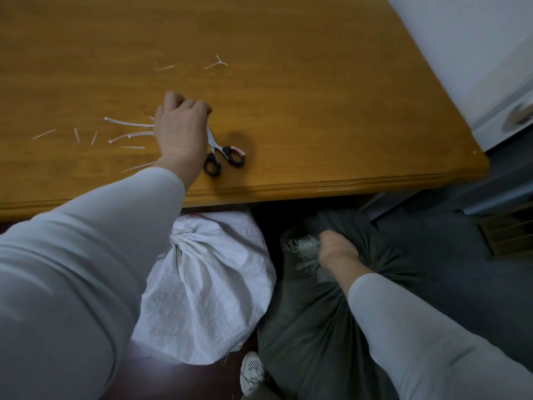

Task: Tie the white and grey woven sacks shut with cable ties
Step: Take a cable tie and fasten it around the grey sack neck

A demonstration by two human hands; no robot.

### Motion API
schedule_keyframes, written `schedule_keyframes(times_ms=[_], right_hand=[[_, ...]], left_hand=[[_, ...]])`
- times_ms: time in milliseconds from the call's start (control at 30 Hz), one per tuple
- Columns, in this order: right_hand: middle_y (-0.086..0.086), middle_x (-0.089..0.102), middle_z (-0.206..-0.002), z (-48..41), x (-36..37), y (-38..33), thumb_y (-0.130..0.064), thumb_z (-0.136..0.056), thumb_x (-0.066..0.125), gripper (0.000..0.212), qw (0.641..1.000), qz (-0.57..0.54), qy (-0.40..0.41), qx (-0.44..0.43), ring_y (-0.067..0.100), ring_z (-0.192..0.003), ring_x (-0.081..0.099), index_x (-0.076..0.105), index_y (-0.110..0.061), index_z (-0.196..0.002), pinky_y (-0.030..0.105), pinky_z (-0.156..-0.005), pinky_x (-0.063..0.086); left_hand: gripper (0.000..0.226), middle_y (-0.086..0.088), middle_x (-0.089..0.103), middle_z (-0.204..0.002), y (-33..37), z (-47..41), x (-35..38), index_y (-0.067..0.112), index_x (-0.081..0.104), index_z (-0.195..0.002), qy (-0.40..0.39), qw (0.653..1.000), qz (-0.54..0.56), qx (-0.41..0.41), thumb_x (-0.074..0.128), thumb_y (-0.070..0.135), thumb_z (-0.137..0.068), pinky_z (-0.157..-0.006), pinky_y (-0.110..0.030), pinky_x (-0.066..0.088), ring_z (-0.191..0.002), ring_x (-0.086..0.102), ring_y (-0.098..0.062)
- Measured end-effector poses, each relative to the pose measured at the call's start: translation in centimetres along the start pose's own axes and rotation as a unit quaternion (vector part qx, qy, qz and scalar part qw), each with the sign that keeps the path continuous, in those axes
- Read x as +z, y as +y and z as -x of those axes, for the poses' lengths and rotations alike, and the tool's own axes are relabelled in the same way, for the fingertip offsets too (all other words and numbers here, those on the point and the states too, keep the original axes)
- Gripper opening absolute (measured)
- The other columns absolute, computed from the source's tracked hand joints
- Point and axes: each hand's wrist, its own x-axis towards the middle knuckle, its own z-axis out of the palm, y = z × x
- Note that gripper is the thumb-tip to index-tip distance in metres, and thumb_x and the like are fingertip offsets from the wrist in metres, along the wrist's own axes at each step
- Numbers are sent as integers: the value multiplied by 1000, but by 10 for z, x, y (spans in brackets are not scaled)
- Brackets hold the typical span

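Note:
My left hand lies on the wooden table with fingers curled down over several white cable ties, whose ends run under the palm; the fingertips are hidden. My right hand grips the gathered neck of the grey woven sack on the floor, and the sack's frayed pale mouth sticks out to the left of my fist. The white woven sack stands beside it under the table's edge, its neck bunched tight. I cannot see a tie on it.
Black-handled scissors lie just right of my left hand. Short cut-off tie ends are scattered over the table. A white cabinet stands at the far right. A white shoe shows between the sacks.

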Motion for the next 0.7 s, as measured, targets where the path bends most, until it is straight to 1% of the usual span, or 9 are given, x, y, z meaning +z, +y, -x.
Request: schedule_keyframes(times_ms=[67,133,267,367,433,500,567,600,700], right_hand=[[14,55,-127,1,-2,6,1,-87,46,35,1000,-12,-1,-4,32,-118,52,54,-11,-118,38,-96,42],[13,53,-131,2,-3,13,0,-88,45,40,1000,-21,-4,-7,32,-120,51,52,-13,-124,38,-98,41],[13,51,-134,3,-4,25,0,-88,43,44,999,-33,-6,-11,32,-123,49,51,-14,-129,39,-101,40],[13,52,-133,4,-3,30,0,-87,44,43,999,-36,-3,-13,32,-121,50,52,-15,-128,38,-100,41],[13,52,-133,3,-1,33,-1,-87,46,44,999,-39,-5,-15,32,-121,50,51,-15,-128,39,-100,42],[13,52,-132,2,0,35,-2,-87,48,43,999,-39,-4,-17,32,-121,51,51,-16,-128,38,-99,43],[12,53,-132,2,0,37,-3,-87,49,42,999,-36,0,-17,32,-121,51,52,-16,-127,38,-99,44],[12,53,-131,1,0,37,-3,-87,49,42,999,-35,1,-17,32,-121,51,52,-16,-127,37,-98,44],[12,55,-128,0,1,39,-3,-86,49,40,999,-40,3,-19,32,-118,53,54,-17,-124,37,-96,45]], left_hand=[[31,-17,57,-120,11,-2,-11,14,60,-122,-2,996,69,-57,44,17,-97,-93,-40,37,-117,44,-34],[32,-14,56,-123,17,-6,-17,21,60,-124,0,984,127,-127,43,23,-98,-93,-38,41,-116,48,-32],[34,-5,63,-123,20,-12,-22,22,58,-127,20,963,208,-168,46,14,-96,-96,-36,46,-113,57,-25],[32,-3,64,-122,23,-12,-24,19,62,-123,30,953,234,-188,50,13,-93,-98,-31,46,-111,59,-22],[29,-4,65,-121,25,-11,-25,17,64,-119,35,938,262,-225,52,13,-93,-97,-27,45,-111,60,-20],[28,-3,67,-118,25,-11,-28,16,66,-117,51,913,300,-272,53,12,-92,-96,-24,45,-108,61,-17],[26,-1,69,-110,22,-12,-30,17,66,-114,78,881,341,-318,53,14,-91,-95,-26,48,-102,64,-15],[25,0,70,-105,20,-13,-30,17,67,-111,90,860,366,-343,53,15,-91,-92,-27,51,-97,65,-13],[15,5,70,-93,18,-11,-33,23,65,-100,118,793,433,-412,54,22,-91,-77,-22,53,-82,67,-5]])
